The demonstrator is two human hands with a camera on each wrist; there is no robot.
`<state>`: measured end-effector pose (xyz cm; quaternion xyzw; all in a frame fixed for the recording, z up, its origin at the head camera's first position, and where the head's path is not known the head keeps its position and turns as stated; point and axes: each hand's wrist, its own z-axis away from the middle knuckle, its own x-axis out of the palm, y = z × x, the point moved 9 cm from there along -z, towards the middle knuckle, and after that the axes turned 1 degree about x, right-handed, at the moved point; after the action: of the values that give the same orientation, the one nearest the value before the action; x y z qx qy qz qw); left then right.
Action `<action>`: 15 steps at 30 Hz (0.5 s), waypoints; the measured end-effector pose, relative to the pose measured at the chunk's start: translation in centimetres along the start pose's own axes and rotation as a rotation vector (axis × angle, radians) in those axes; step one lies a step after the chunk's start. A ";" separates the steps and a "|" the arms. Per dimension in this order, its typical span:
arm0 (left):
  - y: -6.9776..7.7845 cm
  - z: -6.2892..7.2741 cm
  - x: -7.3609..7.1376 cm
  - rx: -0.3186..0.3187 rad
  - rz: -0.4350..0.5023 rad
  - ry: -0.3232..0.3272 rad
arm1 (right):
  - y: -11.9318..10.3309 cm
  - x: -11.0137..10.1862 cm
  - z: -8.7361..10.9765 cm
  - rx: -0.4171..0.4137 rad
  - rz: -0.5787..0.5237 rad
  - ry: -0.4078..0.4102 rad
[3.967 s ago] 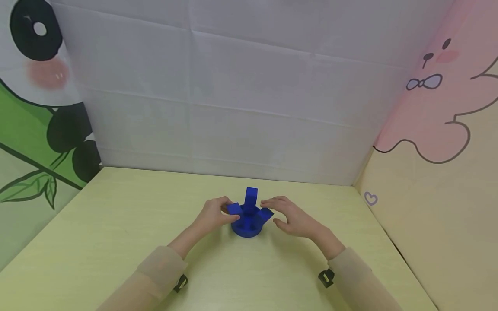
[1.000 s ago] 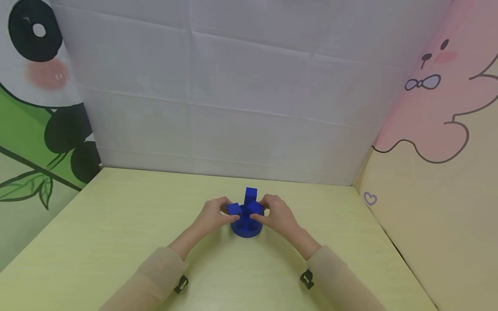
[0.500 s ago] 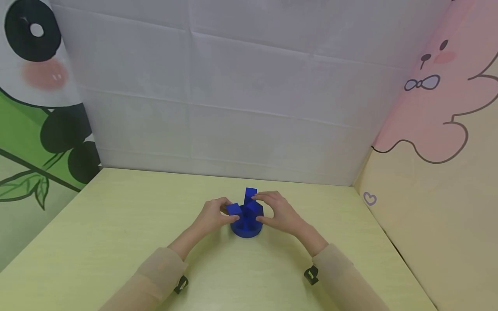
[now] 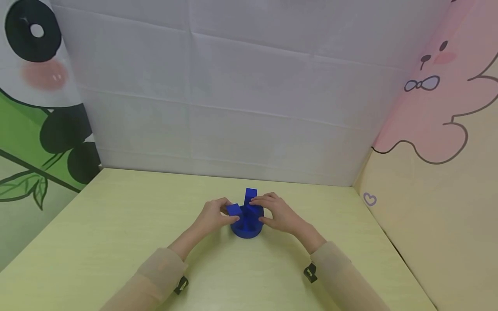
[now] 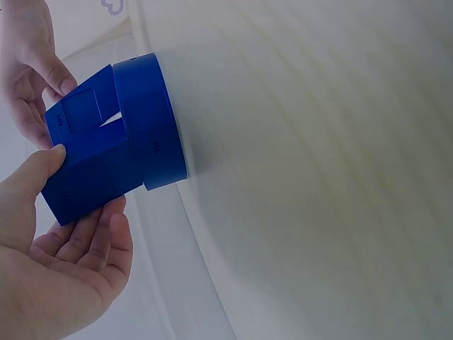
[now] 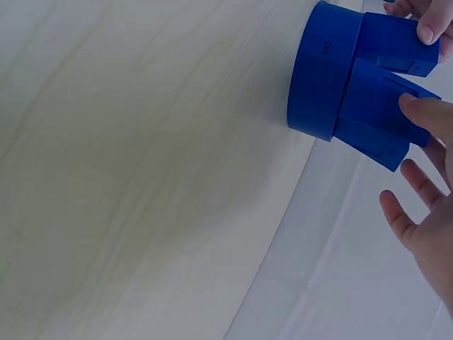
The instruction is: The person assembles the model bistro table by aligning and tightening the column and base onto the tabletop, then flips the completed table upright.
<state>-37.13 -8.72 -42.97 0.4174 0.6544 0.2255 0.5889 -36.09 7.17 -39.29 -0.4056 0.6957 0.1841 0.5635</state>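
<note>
A blue round base [image 4: 247, 233] stands on the table, with several blue blocks rising from its top. My left hand [image 4: 210, 217] pinches the left block [image 4: 234, 210], thumb on the near side and fingers behind. The left wrist view shows that block [image 5: 88, 180] seated against the base, the thumb at its outer end. On the other side, my right hand [image 4: 283, 216] has thumb and index finger around the right block [image 4: 254, 212]; its other fingers spread loose in the right wrist view. A third block [image 4: 250, 195] stands upright at the back, its lower part partly hidden by the right fingers.
The pale wooden table [image 4: 128, 224] reaches to a white cloth backdrop [image 4: 241, 108] behind. A panel with a panda-like drawing [image 4: 35, 86] flanks it on the left, and one with a pink animal [image 4: 432, 103] on the right.
Since the oldest frame, the right block has swung from leaning outward to sitting inward, and my right hand has come in around it. In the last half second its fingers shift slightly. Left hand unmoved.
</note>
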 end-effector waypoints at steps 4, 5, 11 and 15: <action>0.0 0.1 0.0 0.003 0.002 0.000 | 0.1 0.1 0.0 0.022 -0.009 0.013; 0.0 0.1 0.0 0.003 0.002 0.001 | 0.2 0.1 0.0 0.028 -0.007 0.017; 0.1 0.2 0.0 -0.007 0.007 0.000 | 0.4 0.1 0.1 0.090 -0.001 0.044; 0.2 0.2 -0.1 -0.016 0.007 -0.002 | 0.6 0.0 0.2 0.157 -0.002 0.071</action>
<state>-36.85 -8.75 -42.84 0.4152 0.6503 0.2326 0.5921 -36.47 7.67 -39.48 -0.3671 0.7272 0.1141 0.5687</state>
